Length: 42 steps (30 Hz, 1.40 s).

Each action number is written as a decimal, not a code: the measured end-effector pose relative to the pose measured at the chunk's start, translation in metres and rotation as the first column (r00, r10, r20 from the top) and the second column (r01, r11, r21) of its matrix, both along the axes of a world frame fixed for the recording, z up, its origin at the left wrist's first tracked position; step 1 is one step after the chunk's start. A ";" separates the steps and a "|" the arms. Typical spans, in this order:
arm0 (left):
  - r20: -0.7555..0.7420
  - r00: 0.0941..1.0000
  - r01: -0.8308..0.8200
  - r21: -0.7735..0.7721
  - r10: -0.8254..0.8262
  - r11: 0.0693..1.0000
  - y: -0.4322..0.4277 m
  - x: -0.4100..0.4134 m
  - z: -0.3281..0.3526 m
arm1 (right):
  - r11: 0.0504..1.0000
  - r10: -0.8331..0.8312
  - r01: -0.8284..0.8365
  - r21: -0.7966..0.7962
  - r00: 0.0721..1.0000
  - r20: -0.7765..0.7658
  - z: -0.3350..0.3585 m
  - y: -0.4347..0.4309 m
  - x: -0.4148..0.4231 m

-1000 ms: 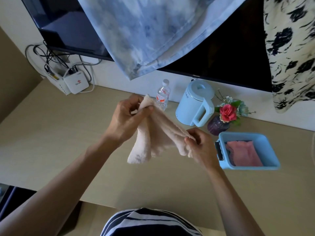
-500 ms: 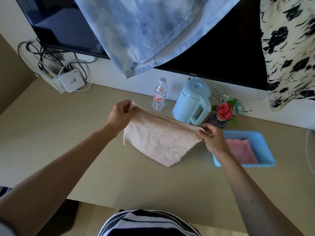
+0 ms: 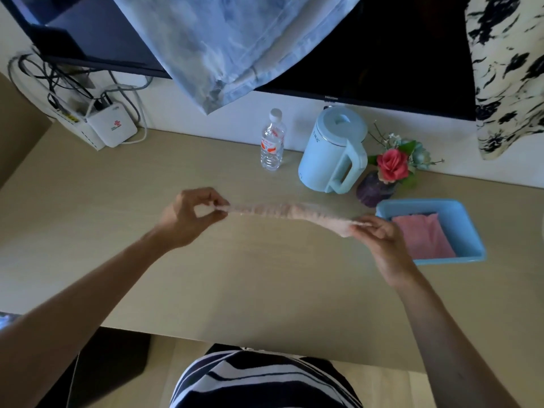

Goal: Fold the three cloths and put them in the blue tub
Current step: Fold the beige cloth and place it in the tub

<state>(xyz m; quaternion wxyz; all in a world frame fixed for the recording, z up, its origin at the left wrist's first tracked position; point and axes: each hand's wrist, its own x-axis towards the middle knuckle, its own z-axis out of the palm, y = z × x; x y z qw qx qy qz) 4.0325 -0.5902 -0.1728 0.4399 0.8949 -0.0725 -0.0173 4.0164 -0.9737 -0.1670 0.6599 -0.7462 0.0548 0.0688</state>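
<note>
The counter (image 3: pixel 265 275) is matt, pale wood grain; along its back edge stand a smooth plastic kettle (image 3: pixel 326 154) and a clear, glossy plastic bottle (image 3: pixel 272 145). The pale pink cloth (image 3: pixel 282 210) looks like soft, fuzzy towelling, as does the deeper pink cloth (image 3: pixel 424 240) in the smooth plastic blue tub (image 3: pixel 474 235) near the right edge.

Beige desk (image 3: pixel 147 231) against white wall (image 3: pixel 188 104), dark television (image 3: pixel 382 48) above.

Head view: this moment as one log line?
left hand, right hand: pinch pale pink fluffy cloth | blue plastic tub: brighter pink cloth inside
</note>
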 end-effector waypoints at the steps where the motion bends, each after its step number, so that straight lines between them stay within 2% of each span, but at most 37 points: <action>1: -0.022 0.999 0.029 0.039 -0.028 0.999 0.003 -0.009 -0.010 | 0.999 0.033 -0.034 -0.022 0.999 -0.034 -0.012 0.000 -0.008; 7: -0.280 0.953 0.179 0.196 -0.120 0.964 0.003 -0.057 -0.083 | 0.963 0.186 -0.240 -0.122 0.922 -0.341 -0.103 -0.007 -0.063; 11: -0.359 0.926 0.201 0.207 -0.117 0.957 -0.005 -0.078 -0.110 | 0.970 0.145 -0.212 -0.119 0.898 -0.416 -0.130 -0.006 -0.089; 19: -0.343 0.939 0.001 0.059 0.019 0.998 -0.011 -0.044 -0.132 | 0.952 -0.030 -0.076 -0.296 0.941 -0.338 -0.142 -0.015 -0.059; 25: -0.354 0.929 -0.104 0.035 0.109 0.994 -0.027 -0.007 -0.144 | 0.918 -0.092 -0.047 -0.393 0.941 -0.327 -0.151 -0.017 -0.029; 33: -0.409 0.882 -0.199 0.124 0.233 0.972 -0.040 0.019 -0.170 | 0.852 -0.169 -0.043 -0.521 0.921 -0.351 -0.170 -0.010 -0.012; 38: -0.428 0.870 -0.179 0.190 0.245 0.965 -0.044 0.016 -0.178 | 0.808 -0.261 -0.016 -0.589 0.887 -0.382 -0.174 -0.002 -0.012; 40: -0.359 0.908 -0.140 0.225 0.215 0.964 -0.045 0.012 -0.178 | 0.737 -0.282 -0.008 -0.676 0.905 -0.318 -0.170 0.003 -0.016; 42: -0.182 0.969 -0.089 0.367 0.166 0.926 -0.048 0.006 -0.176 | 0.569 -0.242 0.013 -0.822 0.958 -0.152 -0.169 0.010 -0.023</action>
